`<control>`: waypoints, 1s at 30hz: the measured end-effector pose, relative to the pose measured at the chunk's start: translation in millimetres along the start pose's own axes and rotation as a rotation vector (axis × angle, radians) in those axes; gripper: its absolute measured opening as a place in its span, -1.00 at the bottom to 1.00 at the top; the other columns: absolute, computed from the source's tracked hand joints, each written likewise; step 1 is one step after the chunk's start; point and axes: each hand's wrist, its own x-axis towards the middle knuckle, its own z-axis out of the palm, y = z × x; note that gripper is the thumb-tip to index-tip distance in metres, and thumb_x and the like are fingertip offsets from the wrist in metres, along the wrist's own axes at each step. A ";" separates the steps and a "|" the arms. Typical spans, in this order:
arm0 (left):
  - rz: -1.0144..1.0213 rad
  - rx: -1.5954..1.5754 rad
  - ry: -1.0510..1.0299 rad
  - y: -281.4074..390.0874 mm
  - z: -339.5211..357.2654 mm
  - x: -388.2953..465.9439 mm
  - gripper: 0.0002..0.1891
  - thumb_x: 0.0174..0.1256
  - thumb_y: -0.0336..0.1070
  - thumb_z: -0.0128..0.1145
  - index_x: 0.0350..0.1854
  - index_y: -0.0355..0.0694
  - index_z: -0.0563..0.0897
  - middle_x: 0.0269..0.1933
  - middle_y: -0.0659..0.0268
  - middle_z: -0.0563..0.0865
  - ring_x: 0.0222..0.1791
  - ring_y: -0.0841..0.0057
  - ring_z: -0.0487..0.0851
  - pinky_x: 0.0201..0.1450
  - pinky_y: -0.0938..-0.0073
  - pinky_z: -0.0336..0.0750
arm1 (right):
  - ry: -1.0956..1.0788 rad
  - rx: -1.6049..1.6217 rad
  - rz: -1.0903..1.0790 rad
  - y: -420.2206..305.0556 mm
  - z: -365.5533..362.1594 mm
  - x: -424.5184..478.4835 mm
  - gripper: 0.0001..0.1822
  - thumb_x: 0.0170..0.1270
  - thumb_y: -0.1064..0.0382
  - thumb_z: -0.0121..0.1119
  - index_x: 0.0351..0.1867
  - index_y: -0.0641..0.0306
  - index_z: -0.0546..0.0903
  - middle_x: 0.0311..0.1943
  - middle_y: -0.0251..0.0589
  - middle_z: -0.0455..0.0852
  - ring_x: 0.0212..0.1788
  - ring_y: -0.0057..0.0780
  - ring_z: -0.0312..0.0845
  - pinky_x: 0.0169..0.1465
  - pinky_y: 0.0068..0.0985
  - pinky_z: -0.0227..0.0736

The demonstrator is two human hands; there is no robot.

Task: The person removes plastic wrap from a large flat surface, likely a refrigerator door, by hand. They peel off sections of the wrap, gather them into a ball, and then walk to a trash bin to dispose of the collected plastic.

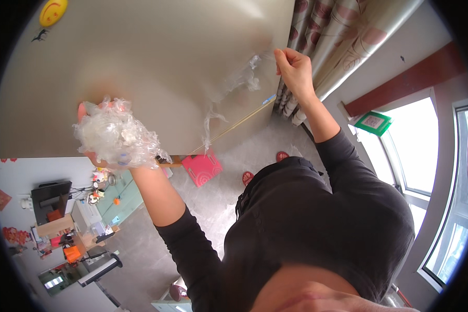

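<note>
My left hand (91, 154) holds a crumpled wad of clear plastic film (119, 134) against or close to a smooth beige-grey upright panel (160, 70). The wad hides most of the palm and fingers. My right hand (296, 72) is closed near the panel's right edge, beside the curtain. A wrinkled strip of clear film (243, 78) runs from near the right fingers down along the panel; whether the fingertips grip it cannot be told. More thin film (210, 121) hangs lower on the panel.
Patterned curtains (335, 43) hang at the right, near a bright window (413, 144) and a green card (373, 123). Below lie a grey floor (148, 249) and a pink folded item (202, 167). A cluttered desk with a monitor (51, 201) stands at the left.
</note>
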 end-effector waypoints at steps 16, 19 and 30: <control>-0.094 -0.126 -0.150 15.7 -25.5 4.4 -0.04 0.06 -0.10 0.36 0.46 -0.12 0.04 0.28 -0.23 0.31 0.24 -0.10 0.35 0.05 -0.20 0.50 | -0.096 -0.401 -0.321 -47.6 -16.4 27.5 -0.70 0.19 0.16 0.32 -0.48 0.37 0.56 -0.70 -0.10 0.50 -0.66 -0.37 0.33 -0.51 -0.46 0.29; -0.085 -0.142 -0.160 15.6 -24.0 0.8 -0.03 0.04 -0.10 0.38 0.46 -0.11 0.04 0.27 -0.23 0.32 0.22 -0.10 0.37 0.02 -0.19 0.52 | 0.029 -0.515 -0.359 -34.1 -10.7 16.3 -0.75 0.26 0.21 0.19 -0.48 0.37 0.54 -0.68 -0.03 0.46 -0.65 -0.33 0.25 -0.50 -0.48 0.27; 0.082 0.093 0.007 -5.1 5.0 2.1 -0.20 0.21 0.19 0.03 0.39 -0.24 0.22 0.16 -0.25 0.44 0.10 -0.06 0.51 -0.02 0.04 0.58 | -0.006 0.180 0.169 0.8 7.8 -1.4 -0.60 0.41 0.15 0.01 -0.63 0.25 0.36 -0.69 -0.58 0.23 -0.61 -0.78 0.06 -0.56 -0.61 -0.02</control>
